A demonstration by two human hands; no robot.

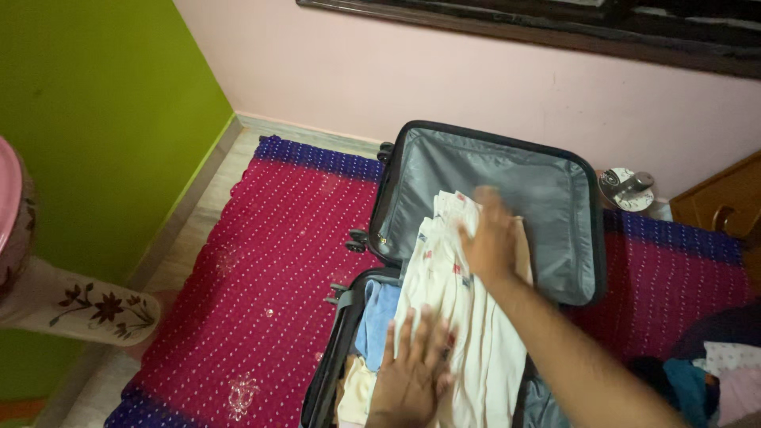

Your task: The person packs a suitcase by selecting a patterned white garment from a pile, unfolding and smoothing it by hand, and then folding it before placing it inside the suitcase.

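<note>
An open black suitcase [587, 230] with a grey lining lies on a magenta mat. A cream garment [444, 269] with small coloured prints stretches across both halves of the case. My left hand [412, 368] lies flat on the garment's near part, fingers spread. My right hand [490, 238] presses on its far end, over the lid half, and looks blurred. A blue cloth [376, 315] and a pale yellow cloth [354, 392] lie in the near half, left of the garment.
The magenta dotted mat [269, 261] has purple ends and lies beside a green wall [103, 119] and a pink wall. A patterned cream leg of another person [79, 305] stands at left. Folded clothes [705, 376] lie at right. A small round object [626, 189] sits behind the case.
</note>
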